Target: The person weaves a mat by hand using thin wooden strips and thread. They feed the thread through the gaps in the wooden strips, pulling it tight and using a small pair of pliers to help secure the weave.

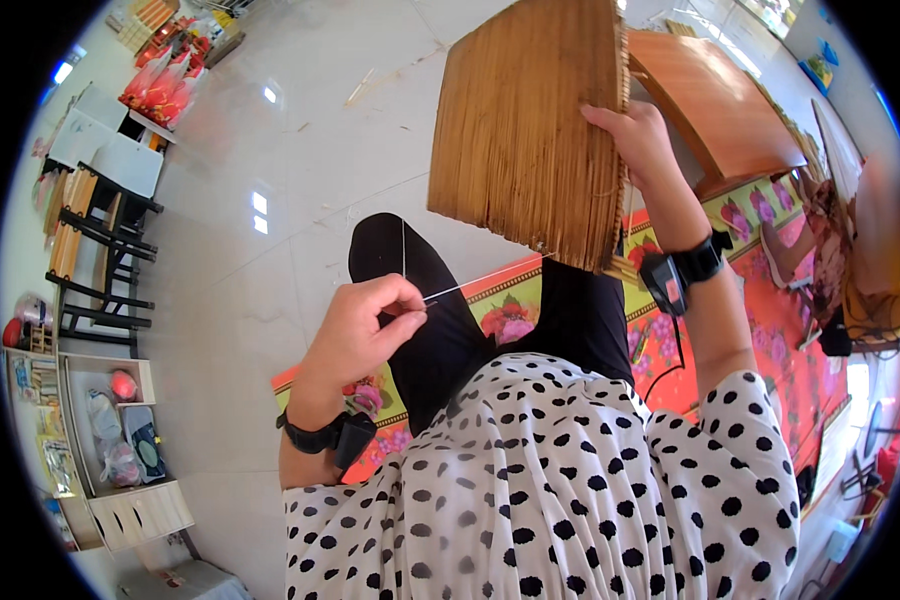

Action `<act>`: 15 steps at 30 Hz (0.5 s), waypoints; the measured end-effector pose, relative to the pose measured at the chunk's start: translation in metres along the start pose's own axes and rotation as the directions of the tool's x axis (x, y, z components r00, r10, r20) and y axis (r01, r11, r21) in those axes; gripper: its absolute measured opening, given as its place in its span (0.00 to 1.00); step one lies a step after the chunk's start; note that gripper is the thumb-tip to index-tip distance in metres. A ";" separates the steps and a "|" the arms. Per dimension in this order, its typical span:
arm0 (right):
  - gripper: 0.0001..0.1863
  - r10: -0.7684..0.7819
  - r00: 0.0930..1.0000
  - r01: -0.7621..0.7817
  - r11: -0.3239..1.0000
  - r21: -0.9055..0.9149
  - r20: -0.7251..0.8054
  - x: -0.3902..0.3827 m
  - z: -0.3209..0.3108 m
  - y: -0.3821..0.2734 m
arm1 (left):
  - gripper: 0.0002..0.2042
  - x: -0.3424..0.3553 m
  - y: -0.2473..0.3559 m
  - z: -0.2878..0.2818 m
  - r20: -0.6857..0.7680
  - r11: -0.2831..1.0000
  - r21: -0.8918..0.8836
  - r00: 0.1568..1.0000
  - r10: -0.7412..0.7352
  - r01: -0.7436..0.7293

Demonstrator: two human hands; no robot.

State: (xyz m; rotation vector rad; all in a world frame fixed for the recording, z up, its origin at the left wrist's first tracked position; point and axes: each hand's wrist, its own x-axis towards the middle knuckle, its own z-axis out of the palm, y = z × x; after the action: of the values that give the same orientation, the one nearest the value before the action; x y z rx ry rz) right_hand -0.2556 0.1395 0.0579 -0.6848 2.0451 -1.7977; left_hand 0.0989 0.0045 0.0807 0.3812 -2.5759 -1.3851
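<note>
Left hand fingers pinching needle, thread taut; right hand gripping upright bamboo-strip panel. Best: keep thread tension even, panel edge steady over floral mat.

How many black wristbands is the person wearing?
2. One wristband is on the left wrist, below the left hand pinching a thin thread. The other wristband is on the right wrist, holding the bamboo mat.
</note>
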 end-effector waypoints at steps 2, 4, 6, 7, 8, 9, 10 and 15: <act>0.18 -0.040 0.999 0.032 0.962 -0.272 -0.022 0.003 0.011 -0.002 | 0.03 -0.004 0.000 -0.002 -0.020 1.000 -0.009 1.000 -0.020 0.020; 0.20 -0.056 0.998 0.055 0.906 -0.421 0.010 0.005 0.023 -0.003 | 0.03 -0.006 -0.003 -0.004 -0.040 1.000 -0.016 0.999 0.006 -0.006; 0.20 -0.012 0.997 0.048 0.858 -0.511 0.073 0.007 0.038 -0.006 | 0.03 -0.007 -0.009 -0.005 -0.097 0.996 -0.063 0.994 0.056 -0.063; 0.20 0.038 0.993 0.027 0.846 -0.532 0.110 0.008 0.045 -0.010 | 0.03 -0.007 -0.011 -0.006 -0.116 0.993 -0.092 0.992 0.056 -0.067; 0.20 0.089 0.985 0.008 0.833 -0.553 0.149 0.010 0.051 -0.011 | 0.03 -0.008 -0.014 -0.006 -0.137 0.990 -0.120 0.989 0.053 -0.069; 0.20 0.102 0.984 -0.013 0.861 -0.508 0.149 0.014 0.056 -0.003 | 0.03 -0.008 -0.016 -0.007 -0.143 0.986 -0.155 0.989 0.037 -0.059; 0.20 0.138 0.980 -0.052 0.878 -0.475 0.147 0.019 0.062 0.005 | 0.03 -0.007 -0.017 -0.009 -0.149 0.981 -0.190 0.989 0.020 -0.049; 0.20 0.262 0.944 -0.142 0.869 -0.475 0.198 0.033 0.085 0.016 | 0.03 -0.009 -0.035 -0.019 -0.209 0.936 -0.327 0.976 0.062 -0.129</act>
State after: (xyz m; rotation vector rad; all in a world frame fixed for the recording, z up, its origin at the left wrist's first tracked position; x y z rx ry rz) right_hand -0.2393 0.0517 0.0320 -0.7440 2.2710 -1.0509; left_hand 0.1172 -0.0261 0.0610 0.3118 -2.1187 -1.6270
